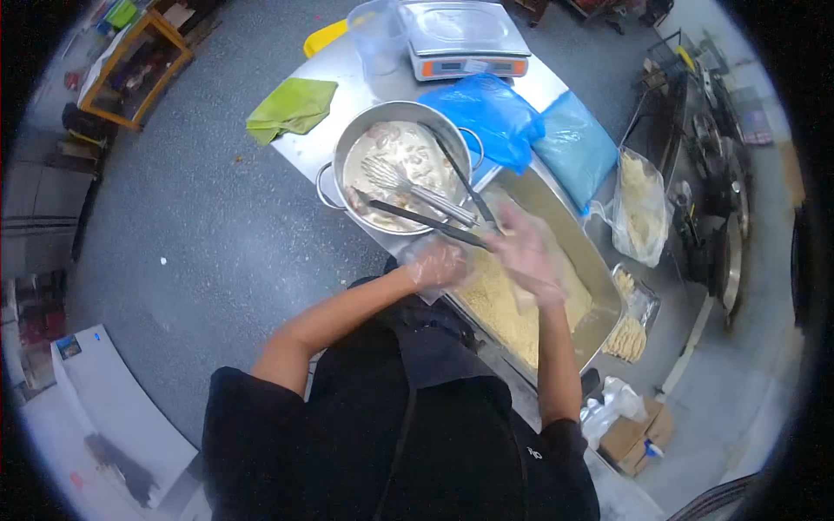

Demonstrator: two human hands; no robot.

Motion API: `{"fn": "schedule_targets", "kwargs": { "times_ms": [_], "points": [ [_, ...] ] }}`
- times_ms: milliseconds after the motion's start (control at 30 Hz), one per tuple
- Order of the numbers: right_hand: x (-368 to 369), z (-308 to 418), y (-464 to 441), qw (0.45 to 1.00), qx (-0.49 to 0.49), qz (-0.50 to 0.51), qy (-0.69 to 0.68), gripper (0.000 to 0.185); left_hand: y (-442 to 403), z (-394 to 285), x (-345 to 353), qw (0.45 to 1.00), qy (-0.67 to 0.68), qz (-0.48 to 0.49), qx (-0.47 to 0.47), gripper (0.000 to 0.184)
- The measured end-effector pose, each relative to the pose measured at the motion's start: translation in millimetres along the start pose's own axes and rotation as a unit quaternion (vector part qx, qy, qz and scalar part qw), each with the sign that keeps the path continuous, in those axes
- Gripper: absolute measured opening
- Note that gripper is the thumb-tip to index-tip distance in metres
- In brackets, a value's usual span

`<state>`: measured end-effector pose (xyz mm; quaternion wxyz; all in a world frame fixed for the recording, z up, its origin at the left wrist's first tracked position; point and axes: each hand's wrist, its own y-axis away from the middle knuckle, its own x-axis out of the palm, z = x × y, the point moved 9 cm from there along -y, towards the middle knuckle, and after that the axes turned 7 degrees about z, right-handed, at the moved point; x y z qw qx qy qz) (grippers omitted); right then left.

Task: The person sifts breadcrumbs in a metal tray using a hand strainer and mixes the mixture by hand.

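Observation:
My left hand [440, 264], in a clear plastic glove, has its fingers curled at the near edge of a metal tray [606, 326] of pale yellow crumbs or flour [499, 300]. What it holds, if anything, is hidden. My right hand [527, 252], also gloved, hovers blurred above the tray beside the joined end of dark tongs [423, 219]; whether it grips them is unclear. The tongs' two arms spread apart over a two-handled metal pot [340, 143]. Inside the pot, pieces sit in a creamy white batter [408, 143], and a wire whisk [387, 174] leans there, its handle towards me.
Behind the pot stand a scale [469, 43] and a clear plastic jug [378, 39]. A green cloth [291, 108] lies left, blue plastic bags [486, 113] right. Breaded strips [627, 339] lie in a small tray right of the crumbs, near a bag of crumbs [638, 208].

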<state>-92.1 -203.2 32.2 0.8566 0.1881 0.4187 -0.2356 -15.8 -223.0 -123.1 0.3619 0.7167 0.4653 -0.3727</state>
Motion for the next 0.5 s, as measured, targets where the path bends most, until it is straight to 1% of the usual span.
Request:
{"fn": "schedule_targets", "kwargs": {
  "times_ms": [33, 67, 100, 133, 200, 233, 300, 333, 400, 433, 500],
  "points": [
    [10, 31, -14, 0.991, -0.027, 0.026, 0.129, 0.065, 6, -1, -14, 0.998, -0.007, -0.056, 0.013, 0.034],
    [19, 44, -30, 0.986, 0.018, 0.075, 0.146, 0.072, 11, -2, -27, 0.993, -0.015, -0.112, 0.027, 0.038],
    [26, 55, -45, 0.977, 0.062, 0.122, 0.162, 0.078, 0, 15, -10, 0.997, 0.011, -0.070, -0.044, 0.046],
    [31, 58, -55, 0.964, 0.103, 0.166, 0.180, 0.085, -4, 18, -5, 0.997, 0.022, -0.027, -0.068, 0.046],
    [45, 58, -74, 0.959, 0.071, 0.163, 0.220, 0.091, -4, 19, 5, 0.990, 0.049, 0.060, -0.115, 0.047],
    [50, 60, -80, 0.956, 0.055, 0.162, 0.239, 0.094, -4, 14, -4, 0.995, 0.028, 0.024, -0.093, 0.047],
    [51, 66, -81, 0.960, 0.068, 0.163, 0.217, 0.096, 6, 5, -25, 0.998, -0.014, -0.043, -0.054, 0.048],
    [53, 69, -80, 0.962, 0.074, 0.165, 0.204, 0.097, 12, 6, -25, 0.998, 0.018, -0.026, -0.061, 0.049],
    [62, 72, -72, 0.941, 0.067, 0.198, 0.265, 0.100, 22, 4, -40, 0.994, 0.083, 0.002, -0.073, 0.050],
    [65, 72, -69, 0.929, 0.066, 0.212, 0.296, 0.102, 17, 7, -29, 0.994, 0.079, 0.014, -0.068, 0.052],
    [70, 67, -65, 0.905, 0.099, 0.266, 0.315, 0.102, -11, 20, 31, 0.995, 0.068, 0.043, -0.052, 0.056]
  ]
}}
